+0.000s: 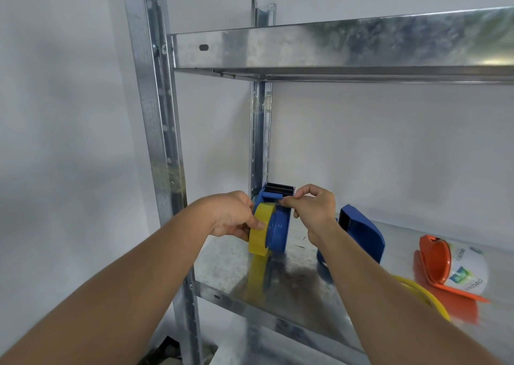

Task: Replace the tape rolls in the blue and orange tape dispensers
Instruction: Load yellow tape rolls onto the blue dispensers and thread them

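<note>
A blue tape dispenser [278,225] stands upright on the metal shelf [228,267], its toothed cutter on top. A yellow tape roll [258,234] sits on its left side. My left hand [233,217] grips the roll and the dispenser from the left. My right hand [311,209] pinches the dispenser's front just under the cutter; whether tape is between the fingers I cannot tell. A second blue dispenser part [361,234] lies to the right. The orange dispenser [434,264] lies on its side holding a white-labelled roll [467,270].
A yellow ring [428,298], partly hidden behind my right forearm, lies near the shelf's front edge. Another metal shelf [333,47] runs overhead. An upright post [158,114] stands at the left, and a white wall is behind.
</note>
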